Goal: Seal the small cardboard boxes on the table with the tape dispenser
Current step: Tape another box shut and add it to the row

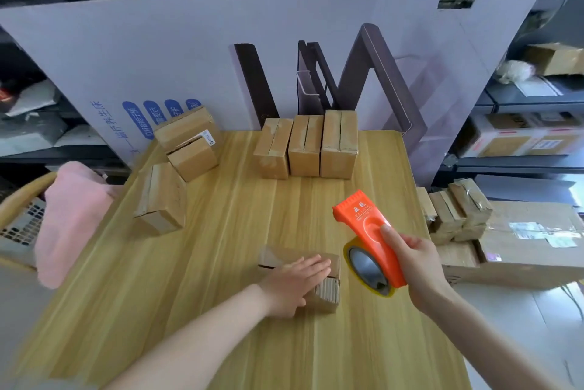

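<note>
Small brown boxes and an orange tape dispenser at a wooden table

One small cardboard box point(328, 293) lay flat near the front; three more boxes point(305, 146) stood upright side by side at the back; the tape dispenser point(368, 239) was tilted, cutter end raised.

tape dispenser point(368, 236) — "YA LONG", board point(189, 57) — "养生床"

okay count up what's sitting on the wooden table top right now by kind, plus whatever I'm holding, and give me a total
Small cardboard boxes: 7, three in a back row, three at the left, one under the left hand
Orange tape dispenser: 1, in the right hand, held above the table
Total: 8
</note>
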A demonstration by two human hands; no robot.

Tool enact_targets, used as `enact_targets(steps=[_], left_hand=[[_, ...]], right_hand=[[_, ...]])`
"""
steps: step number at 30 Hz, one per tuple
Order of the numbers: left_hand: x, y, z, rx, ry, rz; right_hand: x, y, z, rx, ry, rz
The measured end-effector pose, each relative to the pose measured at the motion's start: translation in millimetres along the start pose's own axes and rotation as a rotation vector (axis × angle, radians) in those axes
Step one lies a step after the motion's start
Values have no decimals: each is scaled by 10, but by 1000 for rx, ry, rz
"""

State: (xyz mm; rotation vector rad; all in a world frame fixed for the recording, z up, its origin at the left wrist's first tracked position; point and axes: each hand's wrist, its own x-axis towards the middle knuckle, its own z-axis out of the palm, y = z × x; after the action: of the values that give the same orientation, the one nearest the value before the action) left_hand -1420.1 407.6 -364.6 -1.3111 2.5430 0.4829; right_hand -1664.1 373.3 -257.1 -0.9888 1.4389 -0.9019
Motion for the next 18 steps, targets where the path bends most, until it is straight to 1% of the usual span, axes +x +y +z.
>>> enact_targets(steps=[2,3,6,7,8,9,10,11,13,15,16,18], left_hand=[[0,127,-70,-247,52,-166],[-5,189,-168,-397,114,-269],[-19,294,-546,-722,452,-566],[-45,292,-685,-879,571,-628],[-81,279,-823,-1082,648,-668],[-123,246,-943,-1278,655,-694],[-182,210,-1060,-1428,603,-699],[-249,182,-1170,-1523,523,-686],[-346,148,-1352,-1623,384,-648],[-411,154,-1510,-1685,302,-611],[-441,168,-1583,-1703,293,-599],[-512,181,-1685,-1694,327,-589]], right_hand=[[-32,-34,-68,-6,-57,-11],[-46,-58,-99,-12,-83,-22],[-99,-148,-163,-27,-153,-69],[-123,-181,-171,-28,-172,-83],[-145,-212,-174,-27,-186,-94],[-166,-245,-169,-26,-200,-103],[-185,-275,-160,-23,-216,-114],[-205,-303,-143,-21,-234,-125],[-242,-343,-94,-40,-264,-155],[-276,-369,-35,-80,-284,-181],[-287,-376,-4,-91,-289,-186],[-308,-398,57,-123,-292,-202]])
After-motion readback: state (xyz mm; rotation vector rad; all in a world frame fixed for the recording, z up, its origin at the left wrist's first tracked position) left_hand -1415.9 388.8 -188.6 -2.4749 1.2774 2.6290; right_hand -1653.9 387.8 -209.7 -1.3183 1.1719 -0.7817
